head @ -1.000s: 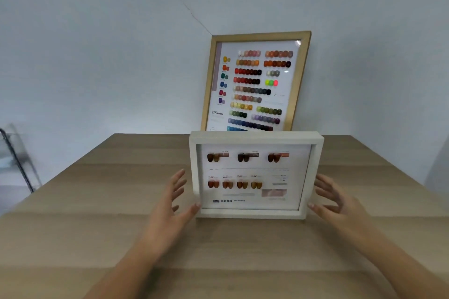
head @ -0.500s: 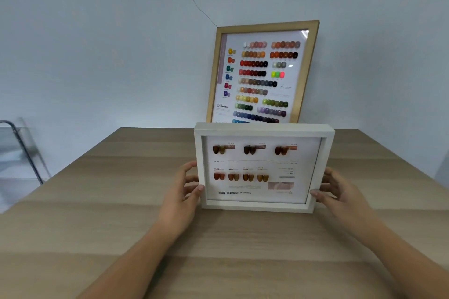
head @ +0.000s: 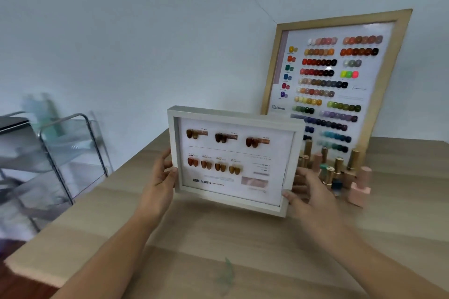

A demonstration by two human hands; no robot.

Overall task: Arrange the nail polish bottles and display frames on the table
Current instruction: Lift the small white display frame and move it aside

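A: Where is the white frame (head: 233, 160) relative to the wooden table (head: 218, 250)?

B: Above it, upright and a little tilted, its lower right corner dipping nearest the tabletop. I cannot tell whether that corner touches the wood. Its printed sheet shows rows of brown nail samples.

A: And the hands?

B: The left hand (head: 159, 183) is clamped on the white frame's left edge, thumb on the front rim and fingers wrapped behind. The right hand (head: 308, 192) is at the white frame's lower right corner, its thumb pressed on the front rim and the other fingers spread behind the right edge. It is blurred, but it reads as gripping the frame.

A: What stands behind the white frame?

B: A larger gold frame (head: 398, 60), up and to the right of it, leaning back against the wall at the table's far side. It carries many rows of coloured nail samples.

A: The bottles?

B: A cluster of nail polish bottles (head: 340, 172) stands just right of the white frame, in front of the gold frame's base. A pink bottle (head: 359, 189) is the nearest of them, at the cluster's right.

A: Anything to the left of the white frame?

B: A clear shelf cart (head: 70, 148) with a dark metal frame, beyond the table's left edge, blurred.
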